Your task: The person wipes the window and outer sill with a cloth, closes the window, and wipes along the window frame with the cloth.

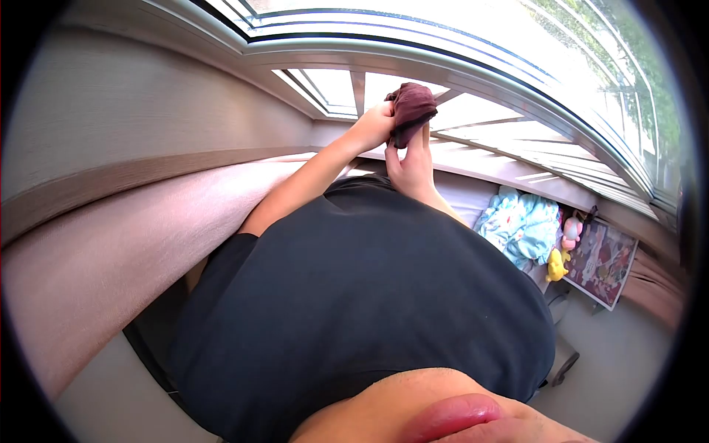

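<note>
A crumpled maroon cloth (415,103) with a darker lower edge is held up in front of the window, at the top middle of the head view. My left hand (375,127) grips its left side, fingers closed into the fabric. From below, my right hand (412,164) holds the cloth's lower part, thumb on the near left side. Some of its fingers are hidden behind the fabric. Both hands are close together, near the window sill (480,164).
Large window frames (413,53) curve across the top. A pink padded surface (133,221) runs along the left, below a wooden panel (162,88). To the right lie a light-blue patterned cloth (521,225), a yellow toy (555,264), a pink toy (572,230) and a framed picture (602,258).
</note>
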A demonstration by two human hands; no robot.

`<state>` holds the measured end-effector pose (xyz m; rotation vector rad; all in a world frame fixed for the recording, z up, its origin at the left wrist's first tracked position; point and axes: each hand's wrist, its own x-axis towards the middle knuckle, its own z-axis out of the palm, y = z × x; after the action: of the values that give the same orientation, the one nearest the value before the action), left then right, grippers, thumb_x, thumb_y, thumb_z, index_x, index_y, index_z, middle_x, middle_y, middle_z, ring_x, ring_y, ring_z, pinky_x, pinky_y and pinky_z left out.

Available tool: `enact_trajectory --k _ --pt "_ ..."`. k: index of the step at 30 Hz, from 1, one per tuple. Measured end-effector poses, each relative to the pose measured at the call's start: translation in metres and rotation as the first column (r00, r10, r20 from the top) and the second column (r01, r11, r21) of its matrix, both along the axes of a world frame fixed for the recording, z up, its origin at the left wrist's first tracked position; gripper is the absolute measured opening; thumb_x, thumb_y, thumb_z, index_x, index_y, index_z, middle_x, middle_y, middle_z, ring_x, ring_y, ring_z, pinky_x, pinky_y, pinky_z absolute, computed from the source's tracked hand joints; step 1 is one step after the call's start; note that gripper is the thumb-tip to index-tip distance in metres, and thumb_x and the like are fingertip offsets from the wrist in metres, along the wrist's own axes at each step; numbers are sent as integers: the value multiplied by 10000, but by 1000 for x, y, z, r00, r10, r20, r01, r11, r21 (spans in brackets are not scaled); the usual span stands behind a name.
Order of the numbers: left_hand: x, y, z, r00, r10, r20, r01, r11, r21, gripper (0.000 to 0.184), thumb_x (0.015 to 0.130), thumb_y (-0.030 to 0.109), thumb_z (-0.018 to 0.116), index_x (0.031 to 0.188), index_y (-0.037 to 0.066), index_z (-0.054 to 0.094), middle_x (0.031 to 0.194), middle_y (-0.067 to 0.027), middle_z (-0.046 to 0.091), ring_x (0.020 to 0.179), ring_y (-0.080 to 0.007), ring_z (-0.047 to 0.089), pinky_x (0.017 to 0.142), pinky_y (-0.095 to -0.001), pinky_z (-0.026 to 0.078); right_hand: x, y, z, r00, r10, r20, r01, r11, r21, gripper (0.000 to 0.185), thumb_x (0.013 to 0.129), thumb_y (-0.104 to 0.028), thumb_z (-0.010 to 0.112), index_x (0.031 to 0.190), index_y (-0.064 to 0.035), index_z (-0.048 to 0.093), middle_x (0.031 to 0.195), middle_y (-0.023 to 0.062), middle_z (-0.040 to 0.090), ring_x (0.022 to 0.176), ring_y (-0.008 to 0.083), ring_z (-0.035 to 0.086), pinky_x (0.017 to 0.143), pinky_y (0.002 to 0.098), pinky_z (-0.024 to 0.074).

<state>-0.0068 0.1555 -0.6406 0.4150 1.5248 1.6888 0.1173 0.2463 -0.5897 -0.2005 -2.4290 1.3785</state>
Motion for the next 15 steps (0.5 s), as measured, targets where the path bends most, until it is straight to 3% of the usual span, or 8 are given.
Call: enact_trajectory --k 3,5,7,8,9,11,13,15 --pt "-2 1 -51 999 25 -44 -28 997 -71 273 1021 227 599 1134 3 706 938 -60 731 844 -123 651 741 -322 546 -2 -7 -42 999 -33 6 32 991 129 708 843 -37 667 1489 22 382 1438 301 446 1270 483 531 998 461 494" --pt "4 -1 -94 998 38 57 -34 997 -70 289 1020 200 598 1222 10 678 1025 -99 740 904 -157 669 786 -355 563 -2 -3 -73 992 13 127 -24 996 90 734 834 -59 660 1490 77 361 1510 357 375 1332 534 454 1113 509 419" --pt "13 -4 -120 970 85 -229 -62 992 108 312 1018 163 586 1289 20 643 1110 -129 727 966 -179 668 814 -376 570 -5 3 -103 997 53 60 -66 964 256 707 812 -48 657 1458 95 408 1469 342 430 1305 529 473 1115 508 419" --pt "15 -9 -124 999 -8 -50 5 998 -64 315 1014 125 576 1303 16 631 1168 -141 711 1051 -185 650 884 -385 559 -11 7 -108 990 91 107 -111 975 192 679 797 -40 654 1427 105 445 1442 325 468 1283 516 492 1111 508 422" --pt "19 -15 -140 999 -2 -45 -1 998 -66 315 1014 125 576 1303 16 631 1168 -141 711 1051 -185 650 884 -385 559 -16 14 -139 981 115 158 -135 983 122 651 822 -80 642 1419 99 458 1442 317 467 1262 507 509 1111 503 422" --pt "30 -30 -184 967 3 254 36 988 -150 278 1018 170 569 1228 8 654 1140 -85 689 1014 -170 640 876 -322 533 -20 12 -192 944 135 301 -178 977 120 648 854 -125 625 1437 84 434 1472 317 439 1299 510 489 1116 497 423" --pt "42 -48 -196 977 14 213 40 968 -248 266 1020 213 586 1170 8 666 1083 -62 691 987 -150 635 832 -279 524 -27 17 -260 883 154 443 -226 968 113 760 870 -205 657 1503 56 328 1535 346 343 1402 508 409 1149 506 400" --pt "40 -64 -215 926 -34 376 134 960 -244 332 1033 271 579 1235 22 664 1129 -64 703 986 -141 636 824 -276 527 -34 17 -293 846 209 490 -303 946 119 815 853 -234 697 1529 19 319 1542 359 326 1415 506 398 1164 515 385"
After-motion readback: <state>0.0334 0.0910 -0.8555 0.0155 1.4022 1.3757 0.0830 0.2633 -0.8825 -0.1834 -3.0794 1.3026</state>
